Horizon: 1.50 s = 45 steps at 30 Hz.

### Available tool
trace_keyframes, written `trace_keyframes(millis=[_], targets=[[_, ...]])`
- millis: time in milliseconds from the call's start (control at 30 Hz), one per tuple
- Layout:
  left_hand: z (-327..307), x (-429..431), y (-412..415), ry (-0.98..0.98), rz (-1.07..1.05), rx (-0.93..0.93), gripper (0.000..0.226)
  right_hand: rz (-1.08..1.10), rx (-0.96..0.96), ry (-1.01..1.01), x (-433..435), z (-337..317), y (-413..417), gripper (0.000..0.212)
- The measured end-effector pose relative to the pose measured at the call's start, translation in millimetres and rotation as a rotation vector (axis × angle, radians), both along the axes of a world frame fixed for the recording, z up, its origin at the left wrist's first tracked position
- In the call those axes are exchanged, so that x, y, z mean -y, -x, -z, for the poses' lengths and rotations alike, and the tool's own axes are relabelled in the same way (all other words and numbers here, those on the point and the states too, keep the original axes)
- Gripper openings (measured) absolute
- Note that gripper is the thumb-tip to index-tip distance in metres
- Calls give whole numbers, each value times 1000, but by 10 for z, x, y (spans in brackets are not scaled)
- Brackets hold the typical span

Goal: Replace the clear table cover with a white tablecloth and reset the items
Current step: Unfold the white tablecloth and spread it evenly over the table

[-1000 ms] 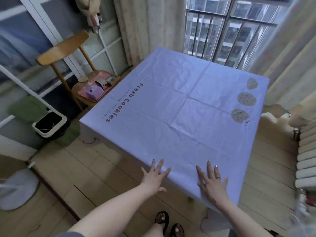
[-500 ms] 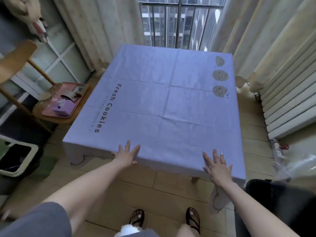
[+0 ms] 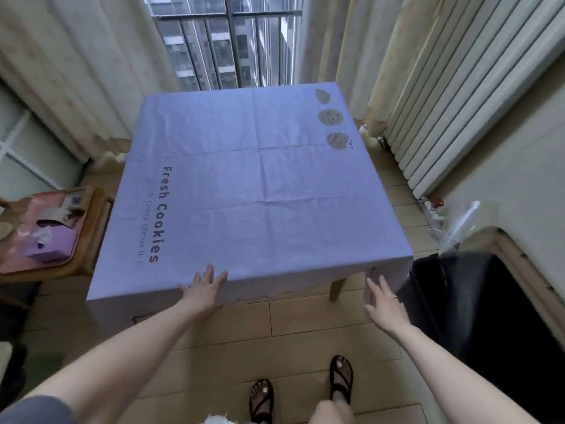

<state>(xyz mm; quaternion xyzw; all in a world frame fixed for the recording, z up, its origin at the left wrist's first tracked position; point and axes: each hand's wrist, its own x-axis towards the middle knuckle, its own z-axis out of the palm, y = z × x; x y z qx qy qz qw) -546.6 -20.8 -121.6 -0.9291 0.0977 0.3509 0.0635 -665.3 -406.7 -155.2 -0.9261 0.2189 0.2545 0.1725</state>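
A pale tablecloth (image 3: 260, 191) printed with "Fresh Cookies" and three cookie pictures lies spread over the square table, its scalloped hem hanging over the near edge. My left hand (image 3: 204, 290) lies flat with spread fingers on the near edge of the cloth. My right hand (image 3: 383, 304) is open by the near right corner, its fingertips at the hanging hem. On a chair seat to the left sits a pink tray (image 3: 18, 258) with a purple tissue box (image 3: 50, 244) and other small items.
A wooden chair (image 3: 88, 237) stands close to the table's left side. A black bin (image 3: 486, 316) stands at the right, with a clear plastic sheet (image 3: 461, 221) behind it. A radiator (image 3: 458, 96) lines the right wall. Curtains and a window lie beyond. My feet stand on the tiled floor.
The view swung to face the table squarely. My hands slid apart along the near edge: the left toward the middle, the right off the top to the right corner's hem.
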Motion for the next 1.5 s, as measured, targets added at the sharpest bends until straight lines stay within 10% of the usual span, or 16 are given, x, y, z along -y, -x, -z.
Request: trace_keyframes(millis=[533, 1033, 1333, 1500], targets=[[-87, 2258, 39, 345, 288, 124, 70, 354, 174, -187, 1181, 3, -7, 70], [0, 3838, 633, 482, 142, 146, 56, 194, 89, -450, 1744, 429, -618, 53], [351, 4118, 856, 512, -53, -122, 43, 235, 96, -300, 1912, 434, -575, 17], [462, 4514, 1066, 511, -511, -334, 81, 310, 135, -363, 1999, 237, -469, 28]])
